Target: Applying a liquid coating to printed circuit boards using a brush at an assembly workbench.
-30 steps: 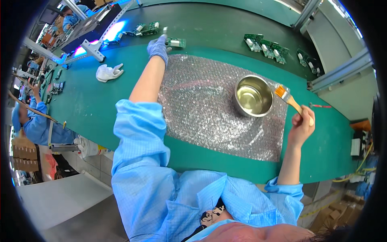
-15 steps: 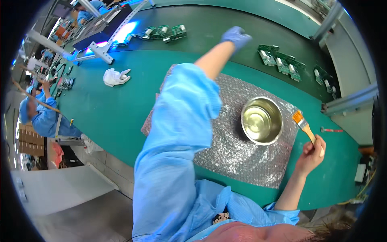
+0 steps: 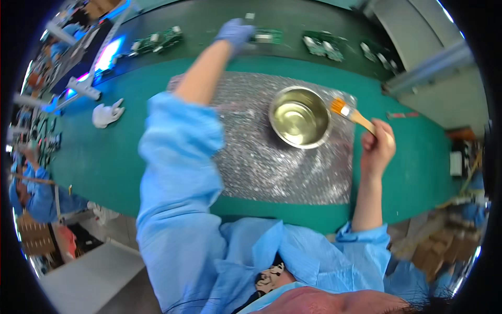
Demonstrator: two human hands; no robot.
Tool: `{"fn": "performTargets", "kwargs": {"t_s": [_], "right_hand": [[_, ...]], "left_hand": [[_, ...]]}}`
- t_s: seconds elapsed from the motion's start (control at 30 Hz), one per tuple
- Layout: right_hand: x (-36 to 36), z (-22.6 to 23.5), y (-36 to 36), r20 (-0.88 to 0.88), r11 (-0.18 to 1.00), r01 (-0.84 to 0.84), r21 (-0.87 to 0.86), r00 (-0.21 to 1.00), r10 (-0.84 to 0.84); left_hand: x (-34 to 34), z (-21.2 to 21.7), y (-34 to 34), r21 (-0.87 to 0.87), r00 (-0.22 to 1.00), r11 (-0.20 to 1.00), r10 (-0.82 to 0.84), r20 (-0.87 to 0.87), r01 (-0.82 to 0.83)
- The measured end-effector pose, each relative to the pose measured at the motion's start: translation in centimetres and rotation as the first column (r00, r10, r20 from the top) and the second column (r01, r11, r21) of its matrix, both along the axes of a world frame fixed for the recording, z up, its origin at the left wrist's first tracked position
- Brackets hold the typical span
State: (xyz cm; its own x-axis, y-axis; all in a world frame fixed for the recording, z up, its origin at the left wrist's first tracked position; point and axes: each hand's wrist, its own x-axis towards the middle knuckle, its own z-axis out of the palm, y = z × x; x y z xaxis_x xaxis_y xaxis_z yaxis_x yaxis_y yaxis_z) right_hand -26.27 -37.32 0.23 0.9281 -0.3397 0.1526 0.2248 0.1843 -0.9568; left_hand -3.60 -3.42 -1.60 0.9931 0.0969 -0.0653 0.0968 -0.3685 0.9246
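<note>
My left hand, in a purple-blue glove, is stretched to the far side of the bench. Its fingers are closed at the left edge of a green circuit board with white parts; blur partly hides the grip. Bare, my right hand holds a paintbrush by its wooden handle. The brush's orange bristles point left, just beside a round metal bowl. Clear yellowish liquid lies in the bowl, which stands on a sheet of silvery bubble wrap.
More green circuit boards lie on the dark far strip, in a left group, a right group and a far-right group. A white glove rests on the green bench left. A red-handled tool lies right. Another person sits left.
The view has shifted, so the bench things appear further left and higher. My left hand has drawn slightly back and left, with a circuit board now at its fingers. My right hand still holds the paintbrush.
</note>
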Motion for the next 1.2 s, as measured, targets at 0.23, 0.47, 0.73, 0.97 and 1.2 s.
{"fn": "performTargets", "kwargs": {"t_s": [0.23, 0.47, 0.73, 0.97, 1.2], "right_hand": [[0.5, 1.6, 3.6, -0.140, 0.818, -0.390, -0.422, 0.920, 0.367], [1.0, 1.4, 5.2, -0.169, 0.741, -0.390, -0.546, 0.918, 0.358], [0.1, 4.7, 2.3, -0.122, 0.807, -0.312, -0.502, 0.949, 0.291], [-1.0, 7.9, 0.5, -0.153, 0.721, -0.319, -0.614, 0.945, 0.288], [-1.8, 8.2, 5.0, -0.083, 0.730, -0.373, -0.572, 0.912, 0.401]], "left_hand": [[-15.2, 2.5, 7.1, -0.627, 0.986, 0.772, -0.163, -0.035, 0.105], [-24.5, 3.9, 6.5, -0.774, 0.980, 0.629, -0.187, -0.062, 0.071], [-25.3, 1.8, 3.9, -0.858, 0.989, 0.506, -0.144, 0.016, 0.088], [-25.2, 1.3, 4.1, -0.850, 0.986, 0.520, -0.166, -0.011, 0.078], [-25.6, 0.7, 3.8, -0.832, 0.977, 0.540, -0.213, 0.012, 0.128]]}}
